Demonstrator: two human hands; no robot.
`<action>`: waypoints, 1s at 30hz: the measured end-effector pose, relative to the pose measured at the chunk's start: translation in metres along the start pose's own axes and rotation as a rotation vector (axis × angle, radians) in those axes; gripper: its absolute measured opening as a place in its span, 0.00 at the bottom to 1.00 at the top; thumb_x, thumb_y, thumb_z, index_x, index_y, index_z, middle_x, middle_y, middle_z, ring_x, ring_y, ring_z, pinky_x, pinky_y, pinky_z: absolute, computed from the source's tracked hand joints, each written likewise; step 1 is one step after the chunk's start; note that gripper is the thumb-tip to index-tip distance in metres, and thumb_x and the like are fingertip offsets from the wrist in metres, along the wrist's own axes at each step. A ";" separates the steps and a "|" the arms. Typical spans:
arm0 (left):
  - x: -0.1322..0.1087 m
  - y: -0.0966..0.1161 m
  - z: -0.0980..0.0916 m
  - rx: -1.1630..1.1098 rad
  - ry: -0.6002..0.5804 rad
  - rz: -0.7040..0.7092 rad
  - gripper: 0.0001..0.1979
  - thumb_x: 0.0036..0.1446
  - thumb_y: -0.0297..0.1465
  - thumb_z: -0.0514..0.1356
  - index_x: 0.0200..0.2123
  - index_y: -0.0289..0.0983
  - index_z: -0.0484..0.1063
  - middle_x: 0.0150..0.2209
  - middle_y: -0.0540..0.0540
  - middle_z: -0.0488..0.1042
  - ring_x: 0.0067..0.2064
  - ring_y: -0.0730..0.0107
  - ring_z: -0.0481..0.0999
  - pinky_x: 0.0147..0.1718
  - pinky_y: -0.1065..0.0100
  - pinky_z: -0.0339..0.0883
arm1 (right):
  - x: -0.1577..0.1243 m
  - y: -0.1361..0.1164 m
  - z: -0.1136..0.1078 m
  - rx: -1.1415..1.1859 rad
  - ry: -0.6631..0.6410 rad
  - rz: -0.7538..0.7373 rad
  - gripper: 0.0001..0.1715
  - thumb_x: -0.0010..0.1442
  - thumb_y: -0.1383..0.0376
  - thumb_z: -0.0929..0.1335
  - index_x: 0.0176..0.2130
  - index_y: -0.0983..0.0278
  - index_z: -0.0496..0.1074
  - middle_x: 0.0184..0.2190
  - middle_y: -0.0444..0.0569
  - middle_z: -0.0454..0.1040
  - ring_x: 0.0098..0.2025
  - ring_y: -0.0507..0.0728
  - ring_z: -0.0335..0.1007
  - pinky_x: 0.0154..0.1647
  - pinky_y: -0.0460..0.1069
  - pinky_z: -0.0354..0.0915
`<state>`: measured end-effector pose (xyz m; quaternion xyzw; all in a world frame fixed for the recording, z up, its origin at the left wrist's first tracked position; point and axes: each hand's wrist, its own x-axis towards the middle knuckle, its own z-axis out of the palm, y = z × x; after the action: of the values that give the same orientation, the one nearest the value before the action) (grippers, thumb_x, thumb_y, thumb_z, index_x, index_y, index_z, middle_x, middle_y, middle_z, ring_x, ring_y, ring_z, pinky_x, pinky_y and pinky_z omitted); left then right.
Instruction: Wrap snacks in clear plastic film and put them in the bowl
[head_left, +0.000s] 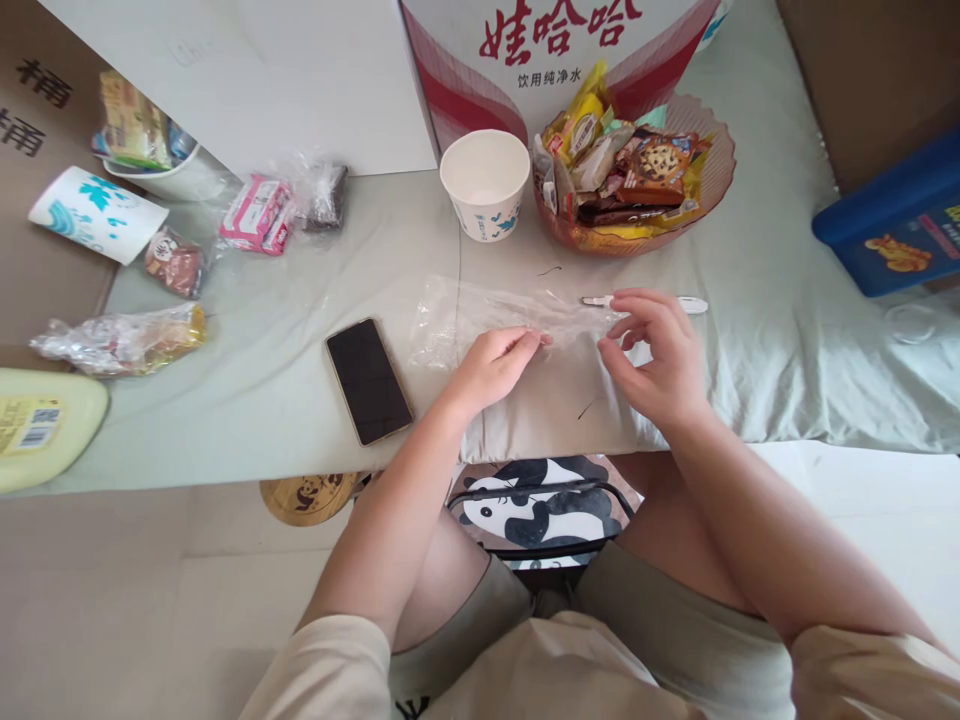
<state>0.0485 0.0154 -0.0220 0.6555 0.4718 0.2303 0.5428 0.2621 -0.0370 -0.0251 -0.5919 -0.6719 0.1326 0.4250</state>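
A clear plastic bag [442, 315] lies crumpled on the cloth-covered table [262, 420]. My left hand [495, 368] rests at its near edge, thumb and fingers pinched together; what they hold, if anything, is too small to tell. Beside the bag's right end is my right hand [654, 352], its fingers curved and the thumb apart from them, with nothing visible between. A white pen-like tool with a metal tip [691, 305] lies just behind the right hand, which partly covers it. Left of my left hand lies a black phone [370, 381].
Behind the hands stand a paper cup [487, 190] and a bowl [716, 165] of wrapped snacks. A tipped cup [97, 215], pink packets [256, 213] and wrappers lie left. A blue container [892, 220] is at right, a yellow-green bottle [49, 428] at far left.
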 end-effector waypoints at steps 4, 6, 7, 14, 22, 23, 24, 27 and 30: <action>-0.001 0.002 0.002 0.114 -0.024 -0.003 0.18 0.70 0.38 0.53 0.44 0.40 0.82 0.50 0.45 0.84 0.55 0.60 0.81 0.57 0.61 0.71 | 0.001 0.001 0.000 -0.034 -0.025 0.000 0.12 0.61 0.64 0.68 0.46 0.57 0.74 0.40 0.50 0.77 0.29 0.54 0.71 0.34 0.54 0.71; -0.001 0.001 0.002 0.122 -0.021 -0.003 0.18 0.71 0.38 0.52 0.45 0.40 0.82 0.50 0.45 0.84 0.55 0.60 0.81 0.57 0.61 0.71 | 0.002 0.000 -0.003 -0.053 0.006 -0.006 0.05 0.62 0.64 0.68 0.39 0.57 0.75 0.35 0.50 0.76 0.29 0.55 0.70 0.33 0.55 0.70; -0.001 0.001 0.002 0.119 -0.021 0.001 0.18 0.71 0.38 0.52 0.45 0.40 0.82 0.51 0.45 0.84 0.56 0.59 0.80 0.58 0.60 0.70 | 0.002 -0.001 -0.005 -0.050 0.020 -0.020 0.05 0.62 0.64 0.67 0.36 0.56 0.74 0.35 0.51 0.76 0.29 0.55 0.70 0.33 0.55 0.70; 0.000 -0.001 0.002 0.110 -0.017 0.026 0.19 0.71 0.39 0.51 0.44 0.40 0.82 0.51 0.46 0.84 0.57 0.59 0.80 0.60 0.59 0.70 | -0.007 -0.010 -0.024 -0.009 -0.107 -0.036 0.06 0.60 0.65 0.67 0.31 0.57 0.71 0.33 0.50 0.79 0.31 0.58 0.73 0.30 0.54 0.68; -0.001 0.001 0.004 0.149 -0.019 0.000 0.22 0.70 0.42 0.50 0.43 0.39 0.82 0.41 0.44 0.84 0.51 0.58 0.81 0.55 0.59 0.71 | -0.011 -0.005 -0.040 0.098 -0.421 -0.093 0.05 0.59 0.69 0.66 0.33 0.58 0.70 0.34 0.47 0.79 0.28 0.53 0.72 0.32 0.50 0.70; -0.001 0.001 0.004 0.153 -0.017 0.006 0.22 0.70 0.42 0.50 0.43 0.39 0.82 0.40 0.44 0.84 0.51 0.58 0.81 0.54 0.59 0.71 | -0.011 -0.005 -0.043 0.106 -0.459 -0.097 0.05 0.59 0.69 0.66 0.32 0.58 0.70 0.35 0.48 0.79 0.29 0.54 0.74 0.33 0.50 0.70; -0.001 0.001 0.005 0.155 -0.014 0.015 0.21 0.70 0.41 0.50 0.43 0.39 0.82 0.41 0.45 0.84 0.51 0.58 0.81 0.54 0.59 0.71 | -0.012 -0.005 -0.045 0.106 -0.495 -0.102 0.05 0.58 0.70 0.66 0.32 0.59 0.69 0.36 0.48 0.79 0.31 0.54 0.75 0.34 0.50 0.71; -0.001 0.001 0.006 0.174 -0.013 0.032 0.20 0.70 0.40 0.50 0.43 0.40 0.81 0.42 0.45 0.84 0.49 0.60 0.81 0.53 0.60 0.72 | -0.013 -0.003 -0.051 0.089 -0.571 -0.137 0.06 0.58 0.71 0.66 0.31 0.60 0.68 0.39 0.50 0.80 0.34 0.56 0.77 0.35 0.50 0.72; -0.001 0.002 0.008 0.200 -0.005 0.048 0.19 0.70 0.38 0.50 0.43 0.40 0.81 0.45 0.45 0.85 0.50 0.60 0.82 0.52 0.61 0.72 | -0.015 -0.002 -0.053 0.086 -0.619 -0.152 0.06 0.59 0.70 0.66 0.32 0.61 0.70 0.39 0.50 0.80 0.33 0.54 0.77 0.35 0.49 0.71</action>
<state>0.0551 0.0105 -0.0227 0.7181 0.4755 0.1932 0.4701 0.2986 -0.0684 0.0016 -0.4530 -0.8053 0.3027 0.2337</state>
